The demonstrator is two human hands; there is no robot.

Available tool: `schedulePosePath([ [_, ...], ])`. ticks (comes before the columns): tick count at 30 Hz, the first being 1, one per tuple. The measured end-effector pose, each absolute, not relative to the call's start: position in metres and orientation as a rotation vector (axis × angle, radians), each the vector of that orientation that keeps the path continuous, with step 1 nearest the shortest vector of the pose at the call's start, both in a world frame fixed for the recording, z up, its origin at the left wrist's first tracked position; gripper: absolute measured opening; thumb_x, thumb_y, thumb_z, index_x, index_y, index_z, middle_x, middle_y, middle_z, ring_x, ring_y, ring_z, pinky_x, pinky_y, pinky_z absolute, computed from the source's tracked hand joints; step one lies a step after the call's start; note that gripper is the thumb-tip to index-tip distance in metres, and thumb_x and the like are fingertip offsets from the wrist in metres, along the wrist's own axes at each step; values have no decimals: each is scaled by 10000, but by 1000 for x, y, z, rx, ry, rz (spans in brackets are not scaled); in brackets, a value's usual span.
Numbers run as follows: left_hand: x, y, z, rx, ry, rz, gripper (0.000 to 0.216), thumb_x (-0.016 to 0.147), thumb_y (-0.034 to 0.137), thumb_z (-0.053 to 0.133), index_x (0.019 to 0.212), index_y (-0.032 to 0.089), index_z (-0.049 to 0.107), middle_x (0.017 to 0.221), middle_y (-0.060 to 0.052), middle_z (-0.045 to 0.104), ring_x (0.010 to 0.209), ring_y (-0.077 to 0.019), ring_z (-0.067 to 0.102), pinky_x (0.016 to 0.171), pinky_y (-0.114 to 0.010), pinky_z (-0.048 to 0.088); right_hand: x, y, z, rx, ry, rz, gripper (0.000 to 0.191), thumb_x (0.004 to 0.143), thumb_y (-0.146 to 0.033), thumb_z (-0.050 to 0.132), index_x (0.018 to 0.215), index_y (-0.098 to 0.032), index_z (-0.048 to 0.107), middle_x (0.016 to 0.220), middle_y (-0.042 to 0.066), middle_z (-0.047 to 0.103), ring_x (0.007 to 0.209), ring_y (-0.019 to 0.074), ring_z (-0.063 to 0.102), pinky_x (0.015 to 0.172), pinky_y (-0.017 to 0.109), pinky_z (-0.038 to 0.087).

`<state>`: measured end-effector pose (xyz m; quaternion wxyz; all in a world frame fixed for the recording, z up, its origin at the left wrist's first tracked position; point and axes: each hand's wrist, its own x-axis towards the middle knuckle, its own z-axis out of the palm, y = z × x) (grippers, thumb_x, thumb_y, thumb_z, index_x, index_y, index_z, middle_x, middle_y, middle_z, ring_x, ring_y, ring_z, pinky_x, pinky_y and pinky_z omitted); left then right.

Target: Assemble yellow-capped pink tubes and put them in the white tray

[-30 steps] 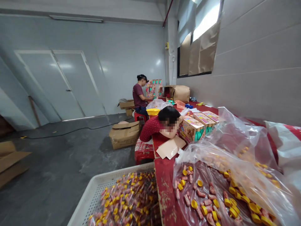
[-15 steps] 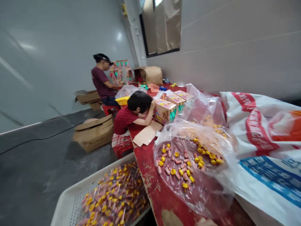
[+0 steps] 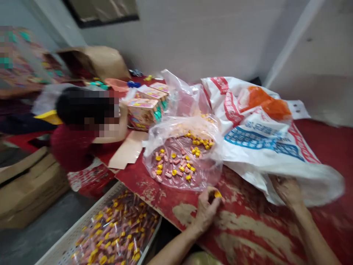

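Note:
My left hand (image 3: pixel 206 209) rests on the worn red table (image 3: pixel 248 228) with its fingers closed round a small yellow cap (image 3: pixel 217 194), just in front of a clear plastic bag (image 3: pixel 182 154) that holds several yellow caps and pink pieces. My right hand (image 3: pixel 286 190) lies at the lower edge of a large white woven sack (image 3: pixel 264 147) printed in red and blue; its fingers touch the sack, and blur hides whether they grip it.
A white perforated tray (image 3: pixel 82 232) of wrapped pink-and-yellow sweets stands below the table's left edge. A person in red leans on the table at left beside colourful printed boxes (image 3: pixel 143 112) and a flat cardboard piece (image 3: pixel 128 151). Cardboard cartons (image 3: pixel 24 187) sit on the floor.
The view has swung right and down from the room to the table. Both my hands have come into view, the left holding a yellow cap, the right at the sack.

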<state>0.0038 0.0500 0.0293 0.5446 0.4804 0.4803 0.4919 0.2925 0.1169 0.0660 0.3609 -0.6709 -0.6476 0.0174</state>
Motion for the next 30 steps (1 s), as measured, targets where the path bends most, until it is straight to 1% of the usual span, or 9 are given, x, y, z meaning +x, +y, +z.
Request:
schedulePosePath([
  [3,8,53,33,869,1014,1220,246,774,305,643,969,174,568,808,-41,700,775,-165,653,785,-292,479,291,53,62,-1851,-1467,75,377,850,-521,488,950,-181,617,881,107,564,769,220,540,657,360,447],
  [5,15,53,35,760,948,1224,280,752,320,684,970,173,585,830,-35,702,789,-152,654,809,-281,473,271,21,62,-1795,-1394,285,396,847,-485,506,1077,-176,598,981,89,594,788,195,566,632,307,462],
  [7,22,48,38,725,914,1195,280,742,326,703,959,174,613,852,-29,695,791,-139,646,809,-267,467,247,0,63,-1727,-1401,512,341,857,-433,524,1085,-190,600,1001,67,622,801,173,591,632,267,474],
  [10,30,37,42,728,920,1144,294,737,338,710,974,178,640,881,-31,678,807,-140,630,797,-263,466,219,-17,61,-1656,-1522,648,288,883,-378,528,1105,-210,598,1045,56,632,917,179,605,758,278,494],
  [12,32,31,43,719,950,1125,303,727,334,718,980,182,651,883,-21,661,784,-128,613,767,-250,465,209,-20,59,-1617,-1613,629,274,898,-350,520,1123,-210,587,1068,61,616,962,181,594,802,286,491],
  [15,31,26,42,645,987,1149,305,691,317,746,952,184,662,852,1,639,732,-101,582,723,-224,457,199,-17,60,-1553,-1745,576,255,914,-294,491,1139,-197,562,1055,71,602,926,171,593,780,279,493],
  [19,29,26,42,491,989,1275,290,631,300,784,861,169,664,834,6,636,760,-94,573,755,-214,452,191,-12,62,-1482,-1916,512,252,917,-250,455,1148,-185,532,1046,88,603,930,189,591,801,311,486],
  [24,29,25,43,391,949,1289,283,618,304,793,817,161,651,790,15,638,728,-94,581,754,-230,465,183,-10,62,-1475,-1895,457,240,919,-218,458,1151,-185,506,998,79,594,855,170,593,742,282,495],
  [30,30,20,38,404,967,1265,283,615,299,795,835,163,677,786,11,648,716,-91,575,733,-217,452,181,-9,63,-1466,-2014,344,246,932,-205,438,1171,-174,489,1017,97,584,904,194,585,757,308,488],
])
